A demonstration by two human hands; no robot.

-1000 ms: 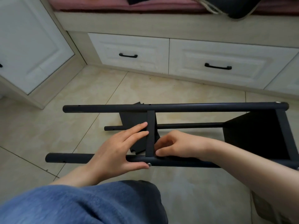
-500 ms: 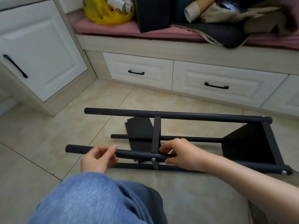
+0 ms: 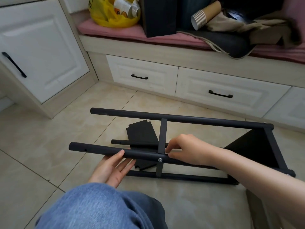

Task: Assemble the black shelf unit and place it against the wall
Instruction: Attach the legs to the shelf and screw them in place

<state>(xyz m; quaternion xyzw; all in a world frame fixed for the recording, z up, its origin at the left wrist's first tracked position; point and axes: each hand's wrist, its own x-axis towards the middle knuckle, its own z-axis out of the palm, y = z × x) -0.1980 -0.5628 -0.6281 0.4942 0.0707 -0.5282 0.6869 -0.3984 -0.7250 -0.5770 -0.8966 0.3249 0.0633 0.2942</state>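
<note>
The black shelf frame (image 3: 181, 119) lies on its side on the tiled floor, made of long round tubes joined by flat cross bars. A silver screw (image 3: 160, 159) sits in the near upper tube (image 3: 99, 148) where a cross bar (image 3: 162, 136) meets it. My left hand (image 3: 110, 169) is under that tube, palm up, fingers straight, thumb touching the tube. My right hand (image 3: 188, 148) has curled fingers pinching at the joint beside the cross bar. A loose black shelf panel (image 3: 142, 134) lies on the floor inside the frame. A fitted black panel (image 3: 254, 146) closes the right end.
A white drawer unit (image 3: 214, 90) with a pink cushion (image 3: 128, 30) runs along the back, loaded with a yellow bag (image 3: 105, 15), paper cups (image 3: 203, 15) and dark bags. A white cabinet door (image 3: 38, 47) stands at left. My knee in blue jeans (image 3: 102, 207) fills the bottom.
The view tilted upward. My left hand let go of the near tube and now lies open beneath it. The frame turned, so the screw now faces up. My right hand stays at the joint.
</note>
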